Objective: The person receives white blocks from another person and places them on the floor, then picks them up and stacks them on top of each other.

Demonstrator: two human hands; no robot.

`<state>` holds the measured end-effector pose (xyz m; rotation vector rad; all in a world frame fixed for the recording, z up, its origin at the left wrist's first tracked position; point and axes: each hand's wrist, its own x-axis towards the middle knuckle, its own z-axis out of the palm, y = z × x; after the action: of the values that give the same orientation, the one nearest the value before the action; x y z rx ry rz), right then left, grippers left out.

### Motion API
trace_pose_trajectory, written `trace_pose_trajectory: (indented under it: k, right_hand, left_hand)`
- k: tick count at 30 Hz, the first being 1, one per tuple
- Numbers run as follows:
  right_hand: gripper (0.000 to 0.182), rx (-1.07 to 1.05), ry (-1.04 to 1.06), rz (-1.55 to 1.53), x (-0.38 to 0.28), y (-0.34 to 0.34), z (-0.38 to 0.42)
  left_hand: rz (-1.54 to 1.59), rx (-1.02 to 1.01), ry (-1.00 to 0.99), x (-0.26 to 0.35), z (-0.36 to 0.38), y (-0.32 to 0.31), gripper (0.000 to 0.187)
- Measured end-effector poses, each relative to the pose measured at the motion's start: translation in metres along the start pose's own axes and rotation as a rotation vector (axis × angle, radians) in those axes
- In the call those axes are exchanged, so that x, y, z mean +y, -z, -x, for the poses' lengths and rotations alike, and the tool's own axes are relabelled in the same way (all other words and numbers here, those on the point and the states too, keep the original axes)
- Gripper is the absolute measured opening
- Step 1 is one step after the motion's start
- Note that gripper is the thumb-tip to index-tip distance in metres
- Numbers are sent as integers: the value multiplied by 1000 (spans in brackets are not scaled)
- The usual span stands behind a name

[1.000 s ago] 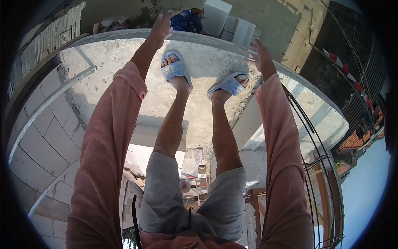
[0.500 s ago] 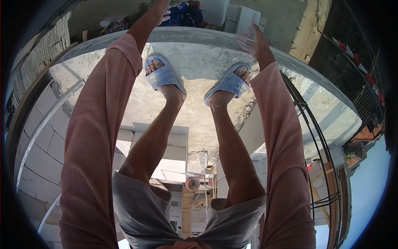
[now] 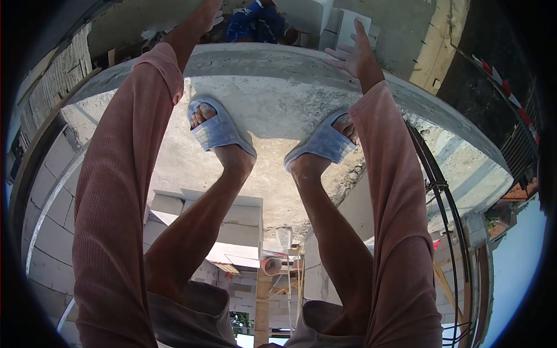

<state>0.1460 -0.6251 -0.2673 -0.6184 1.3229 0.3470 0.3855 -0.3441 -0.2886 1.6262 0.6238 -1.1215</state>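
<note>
Both my arms reach forward past the edge of the concrete ledge (image 3: 272,107) where I stand. My left hand (image 3: 207,18) is at the top edge of the view, partly cut off, its visible fingers stretched out and holding nothing. My right hand (image 3: 357,57) is open, with fingers and thumb spread apart. Between the hands and beyond the ledge is a pale block (image 3: 304,13), apart from both of them. Beside it, lower down, is a person in blue patterned clothing (image 3: 255,23). Another white block (image 3: 350,26) shows behind my right fingers.
My feet in blue slide sandals (image 3: 223,130) stand close to the ledge's edge. Black steel bars (image 3: 442,188) rise at the right. Light block walls (image 3: 55,203) lie to the left, stacked blocks (image 3: 241,223) behind my legs. Red-and-white tape (image 3: 506,88) hangs far right.
My hands have moved slightly farther apart, the left toward the top left. The pale block shows a little larger and farther right. My sandals sit lower in view, and my legs are more bent.
</note>
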Motion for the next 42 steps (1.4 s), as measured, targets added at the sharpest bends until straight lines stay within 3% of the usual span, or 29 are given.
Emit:
trace_pose_trajectory:
  k: [4,7,15,19,22,23,24,27,31,33,37,38,40,41,42]
  right_hand:
    - [117,9,-151,-173,-19,-9,-28]
    - [115,-57,-7,-166,-39,-19,-40]
    - [79,-195,44,-75,-88,-44,-63]
    - [67,-162,65,-50,-75,-49,-39]
    - [73,-246,64,-40,-54,-22,-47]
    - [66,-242,31,-81,-46,-13,-48]
    - [59,-234,-6,-119,-38,-2,-48]
    - [53,-200,-29,-147,-28,-4,6]
    - [56,-194,-9,-118,-25,-2,96]
    - [59,-178,22,-56,-29,-17,163]
    - [61,-135,44,25,-42,-61,331]
    - [65,-189,50,-8,-37,-74,375]
    - [75,-103,86,122,-34,-106,469]
    - [77,-60,61,183,-31,-107,507]
    - [81,-32,43,232,-30,-111,546]
  left_hand:
    - [10,-92,-9,19,-29,0,82]
    - [10,-164,-14,35,-55,-12,81]
    - [53,-391,130,24,-80,-83,79]
    - [84,-460,179,4,-65,-91,79]
    - [111,-528,194,10,-41,-91,78]
    - [130,-574,206,6,-32,-86,78]
    - [88,-399,198,15,3,-97,58]
    - [191,-620,158,13,54,-89,62]
    - [206,-430,209,17,151,-73,69]
    - [192,-343,183,29,208,-64,71]
    - [367,-361,194,70,362,-35,80]
    - [424,-319,190,76,406,-26,79]
    - [496,-323,96,66,479,-4,77]
    - [495,-236,151,93,544,13,80]
    - [565,-326,170,92,586,30,110]
